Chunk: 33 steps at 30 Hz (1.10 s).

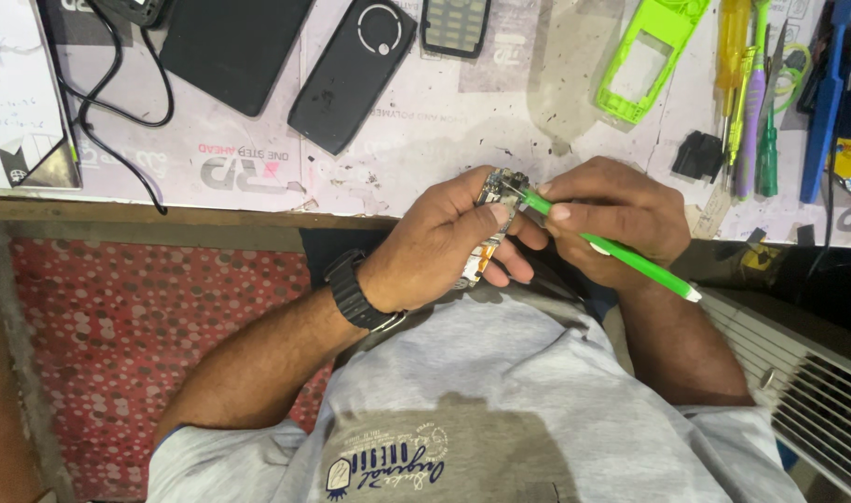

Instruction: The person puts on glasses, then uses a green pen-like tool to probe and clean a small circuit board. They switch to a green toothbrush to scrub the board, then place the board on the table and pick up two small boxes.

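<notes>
My left hand (444, 242) grips a small phone circuit board (493, 200) just in front of the bench edge, with a black watch on that wrist. My right hand (621, 214) holds a green screwdriver (630, 256), its tip touching the top of the board. The two hands meet over my lap, close to the worktop's front edge. Fingers hide most of the board.
On the worktop (425, 130) lie two black phone back covers (351, 74), a keypad frame (455, 26), a bright green phone shell (644, 61), several screwdrivers (747, 93) at the right, and black cables (118, 112) at the left. A red dotted mat (164, 317) lies below left; a white grille (807, 391) at the right.
</notes>
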Available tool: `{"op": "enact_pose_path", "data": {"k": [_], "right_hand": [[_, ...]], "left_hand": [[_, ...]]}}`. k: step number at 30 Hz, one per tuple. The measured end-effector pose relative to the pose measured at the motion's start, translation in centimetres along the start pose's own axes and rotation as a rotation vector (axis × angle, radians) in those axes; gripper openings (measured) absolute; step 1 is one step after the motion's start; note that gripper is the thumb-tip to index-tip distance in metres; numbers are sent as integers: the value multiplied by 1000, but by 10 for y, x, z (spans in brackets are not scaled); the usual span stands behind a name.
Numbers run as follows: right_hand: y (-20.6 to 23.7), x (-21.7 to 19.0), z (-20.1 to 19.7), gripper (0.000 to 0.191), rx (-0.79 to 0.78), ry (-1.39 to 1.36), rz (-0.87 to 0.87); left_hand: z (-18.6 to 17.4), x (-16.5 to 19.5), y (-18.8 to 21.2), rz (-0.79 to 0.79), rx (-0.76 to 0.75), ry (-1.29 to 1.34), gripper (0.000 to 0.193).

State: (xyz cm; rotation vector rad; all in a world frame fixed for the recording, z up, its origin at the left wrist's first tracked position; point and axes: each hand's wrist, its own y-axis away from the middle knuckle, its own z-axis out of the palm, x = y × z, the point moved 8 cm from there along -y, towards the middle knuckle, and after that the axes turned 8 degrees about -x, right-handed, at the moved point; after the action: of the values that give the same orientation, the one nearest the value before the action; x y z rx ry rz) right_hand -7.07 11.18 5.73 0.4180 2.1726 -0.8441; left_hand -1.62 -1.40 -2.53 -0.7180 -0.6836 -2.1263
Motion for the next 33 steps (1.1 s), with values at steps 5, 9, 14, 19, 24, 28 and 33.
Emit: {"op": "enact_pose_path", "data": {"k": [5, 9, 14, 19, 24, 28, 33], "right_hand": [[1, 0, -2, 22, 12, -2, 5], [2, 1, -2, 22, 10, 5, 24], [3, 2, -2, 22, 18, 8, 21], [3, 1, -1, 22, -6, 1, 15], [4, 1, -2, 22, 10, 7, 24], [4, 0, -2, 23, 4, -4, 13], [4, 0, -2, 24, 15, 7, 30]], "left_hand": [[1, 2, 0, 14, -7, -3, 28], [1, 1, -1, 3, 5, 3, 28], [0, 0, -1, 6, 2, 11, 27], [1, 0, -1, 10, 5, 6, 27], [1, 0, -1, 6, 6, 6, 27], [1, 0, -1, 3, 8, 2, 27], [1, 2, -1, 8, 8, -20, 28]]}}
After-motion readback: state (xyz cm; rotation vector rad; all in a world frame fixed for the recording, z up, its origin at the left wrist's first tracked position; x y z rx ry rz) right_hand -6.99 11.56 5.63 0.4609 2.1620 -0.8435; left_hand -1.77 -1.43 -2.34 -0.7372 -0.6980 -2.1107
